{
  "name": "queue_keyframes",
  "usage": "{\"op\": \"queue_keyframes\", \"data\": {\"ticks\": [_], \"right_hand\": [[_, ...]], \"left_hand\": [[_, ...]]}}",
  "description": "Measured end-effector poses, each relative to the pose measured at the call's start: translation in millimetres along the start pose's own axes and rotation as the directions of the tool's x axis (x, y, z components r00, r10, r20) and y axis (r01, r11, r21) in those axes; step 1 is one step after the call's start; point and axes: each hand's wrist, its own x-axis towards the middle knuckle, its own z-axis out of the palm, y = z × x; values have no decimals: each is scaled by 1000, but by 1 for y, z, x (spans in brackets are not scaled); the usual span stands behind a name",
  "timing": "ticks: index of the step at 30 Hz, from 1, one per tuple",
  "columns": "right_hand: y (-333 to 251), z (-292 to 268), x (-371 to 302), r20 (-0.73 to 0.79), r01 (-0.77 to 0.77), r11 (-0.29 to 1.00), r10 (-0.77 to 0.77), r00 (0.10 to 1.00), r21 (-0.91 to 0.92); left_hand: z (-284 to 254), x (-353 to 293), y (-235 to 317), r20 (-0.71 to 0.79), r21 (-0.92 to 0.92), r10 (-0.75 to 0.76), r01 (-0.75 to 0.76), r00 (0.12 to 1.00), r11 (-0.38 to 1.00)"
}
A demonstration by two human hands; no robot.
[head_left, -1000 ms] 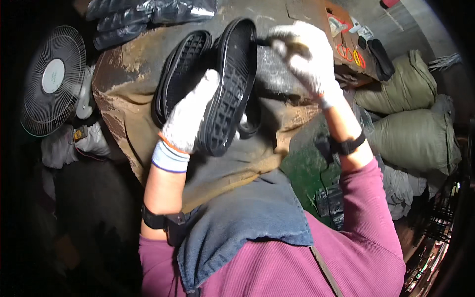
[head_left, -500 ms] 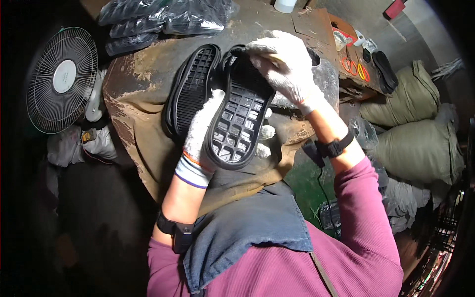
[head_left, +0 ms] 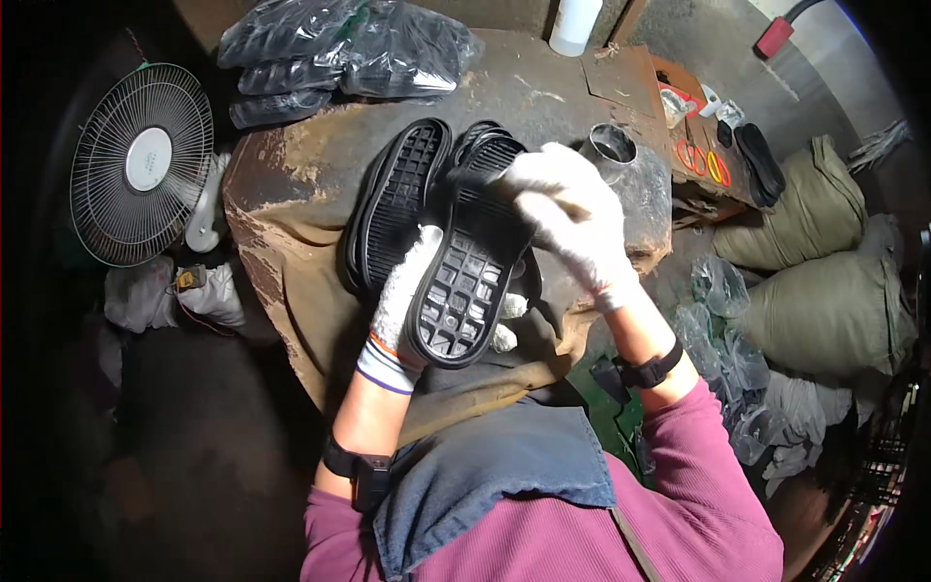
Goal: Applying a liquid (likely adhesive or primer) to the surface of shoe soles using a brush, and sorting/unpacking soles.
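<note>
A black rubber shoe sole point(head_left: 464, 296) with a grid of square hollows lies tilted in my left hand point(head_left: 402, 291). This hand wears a white knit glove and is closed around the sole, its fingertips showing past the right edge. My right hand point(head_left: 572, 218), gloved too, is at the upper right edge of the sole with bent fingers. A dark blurred thing point(head_left: 472, 181) shows by its fingertips; I cannot make out what it is. More black soles point(head_left: 400, 184) rest on the worn bench point(head_left: 301, 155), just left of and behind the held one.
Black bundles in clear plastic point(head_left: 359, 48) lie at the back left. A round metal cup point(head_left: 613, 145) and a white bottle point(head_left: 574, 27) stand behind my right hand. Scissors point(head_left: 690, 155) lie at the right. A fan point(head_left: 145, 160) is left, green sacks point(head_left: 810, 310) right.
The view has shifted, so the bench sits lower in it. My right hand has moved down and right off the sole's far end, uncovering the metal cup. My left hand keeps hold of the sole.
</note>
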Motion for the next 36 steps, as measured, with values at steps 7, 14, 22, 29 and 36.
{"op": "queue_keyframes", "data": {"ticks": [7, 14, 22, 29, 36], "right_hand": [[24, 5, 11, 40, -427, 802, 453, 891, 418], [-26, 19, -28, 53, -233, 950, 227, 972, 209], [-68, 14, -31, 212, 91, 983, -124, 969, 159], [-64, -5, -38, 378, 123, 977, -183, 908, 176], [-101, 12, -34, 360, -647, 577, 541, 760, 499]], "left_hand": [[13, 4, -3, 30, -50, -53, 55, 998, 997], [-21, 15, -3, 18, 122, 205, -205, 979, 971], [-35, 21, 14, 344, -48, 299, -302, 890, 952], [5, 7, 61, 306, 217, 227, -299, 925, 929], [25, -23, 79, 203, 255, 257, -305, 945, 918]]}}
